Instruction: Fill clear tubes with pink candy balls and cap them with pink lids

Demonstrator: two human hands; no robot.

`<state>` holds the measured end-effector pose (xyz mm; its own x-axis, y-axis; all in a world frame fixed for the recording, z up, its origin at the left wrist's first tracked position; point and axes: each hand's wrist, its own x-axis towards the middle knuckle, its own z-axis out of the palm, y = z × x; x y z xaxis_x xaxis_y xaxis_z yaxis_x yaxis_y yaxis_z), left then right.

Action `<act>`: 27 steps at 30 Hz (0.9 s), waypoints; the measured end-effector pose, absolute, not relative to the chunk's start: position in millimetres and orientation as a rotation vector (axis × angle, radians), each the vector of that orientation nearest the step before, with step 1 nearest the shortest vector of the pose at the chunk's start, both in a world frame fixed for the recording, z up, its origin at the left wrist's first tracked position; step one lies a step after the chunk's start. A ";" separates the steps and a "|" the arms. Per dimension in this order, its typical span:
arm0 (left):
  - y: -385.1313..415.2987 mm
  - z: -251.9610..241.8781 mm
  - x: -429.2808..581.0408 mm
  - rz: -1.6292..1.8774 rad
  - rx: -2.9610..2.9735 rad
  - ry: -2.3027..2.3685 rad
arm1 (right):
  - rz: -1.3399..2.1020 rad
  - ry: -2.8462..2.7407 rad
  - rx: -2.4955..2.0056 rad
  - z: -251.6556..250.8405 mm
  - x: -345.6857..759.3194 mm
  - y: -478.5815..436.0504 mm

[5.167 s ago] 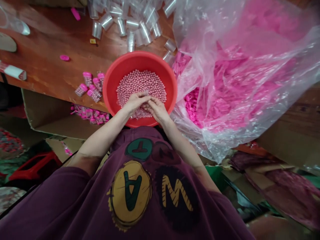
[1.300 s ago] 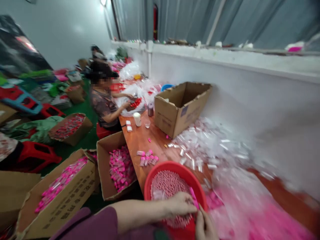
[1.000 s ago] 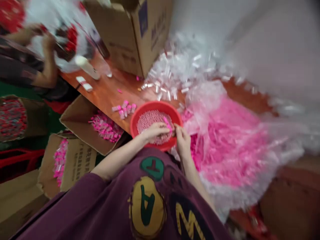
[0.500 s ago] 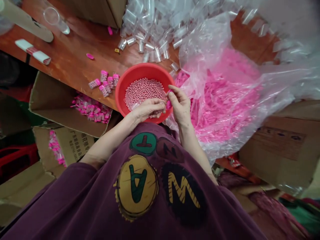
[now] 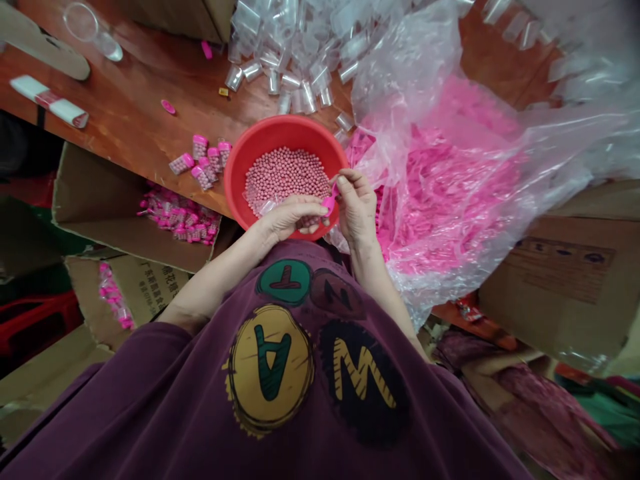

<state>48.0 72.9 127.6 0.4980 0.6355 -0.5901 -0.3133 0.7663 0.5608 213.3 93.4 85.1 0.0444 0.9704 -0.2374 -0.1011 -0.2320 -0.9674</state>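
A red bowl (image 5: 233,167) holds many small pink balls (image 5: 285,172) and a few clear containers near its front edge. Over the bowl's front right rim, my right hand (image 5: 357,203) pinches a small pink plastic cap with a strip (image 5: 332,199). My left hand (image 5: 295,217) is curled beside it, its thumb and fingers closed around a small clear container that is mostly hidden. The pink piece lies between the two hands, at the left fingertips. Filled containers with pink caps (image 5: 204,165) lie on the table left of the bowl.
A clear plastic bag (image 5: 410,67) of pink pieces (image 5: 445,193) lies at the right. Clear containers (image 5: 305,40) are heaped behind the bowl. Cardboard boxes (image 5: 95,200) with filled containers stand at the left; another box (image 5: 555,287) stands at the right.
The pink piece is now more visible between my hands and has come to my left fingertips. My right hand has turned slightly. The whole view has shifted a little.
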 end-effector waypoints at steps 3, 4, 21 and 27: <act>70.8 123.0 49.7 0.614 0.389 0.867 | 1.259 -1.129 -1.352 93.8 217.6 88.6; 70.5 121.0 50.4 0.623 0.381 0.874 | 1.206 -1.190 -1.339 97.7 218.8 86.2; 68.6 115.0 58.9 0.737 0.273 0.990 | 1.149 -1.306 -1.411 88.7 218.4 63.5; 67.2 117.1 56.8 0.768 0.337 0.950 | 1.224 -1.139 -1.397 84.9 225.0 67.7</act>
